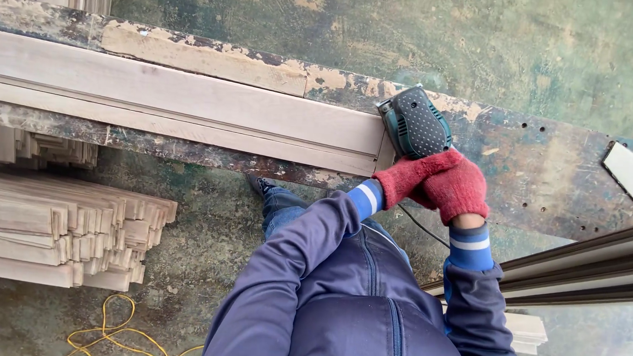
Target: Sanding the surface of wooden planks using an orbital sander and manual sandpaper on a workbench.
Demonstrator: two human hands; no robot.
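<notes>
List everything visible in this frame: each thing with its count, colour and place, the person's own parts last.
Power sander: one, dark green and black, on the end of the moulding, under the hands.
Wooden moulding: one long pale strip, lying along the bench.
Workbench: one, worn, with flaking paint, running across the frame.
Stacked mouldings: one pale pile, on the floor at left.
Dark trim strips: several, at right edge.
Yellow cord: one, coiled on the floor, bottom left.
Black cable: one, running from the sander toward the person.
Left hand: red glove, gripping the sander.
Right hand: red glove, gripping the sander beside the left.
Jacket: navy, blue-striped cuffs.
</notes>
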